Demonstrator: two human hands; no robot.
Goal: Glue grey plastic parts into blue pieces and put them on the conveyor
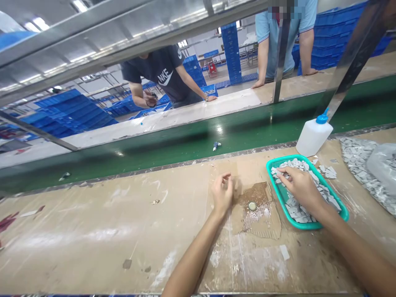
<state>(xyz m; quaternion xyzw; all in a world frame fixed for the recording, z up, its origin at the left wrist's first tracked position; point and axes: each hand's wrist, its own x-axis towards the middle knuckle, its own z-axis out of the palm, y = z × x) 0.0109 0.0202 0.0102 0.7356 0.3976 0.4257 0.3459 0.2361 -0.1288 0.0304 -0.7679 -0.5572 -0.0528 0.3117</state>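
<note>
My right hand [298, 183] reaches over a green basket [345, 212] of small grey-white pieces [298, 212], thumb and forefinger pinched at a pale piece near its left side. Just left of a torn cardboard patch [269, 225], my left hand [222, 192] rests at the tabletop with its fingers curled; whether it holds anything is hidden. On the cardboard lies a small round metal cap [252, 206] among white crumbs.
Behind the basket stands a white bottle [314, 138] with a blue cap. Plastic bags of grey pieces [361, 161] lie at the right. A green belt [185, 142] runs beyond the tabletop [108, 231], carrying small parts. Two people stand across it, near blue crates [69, 111].
</note>
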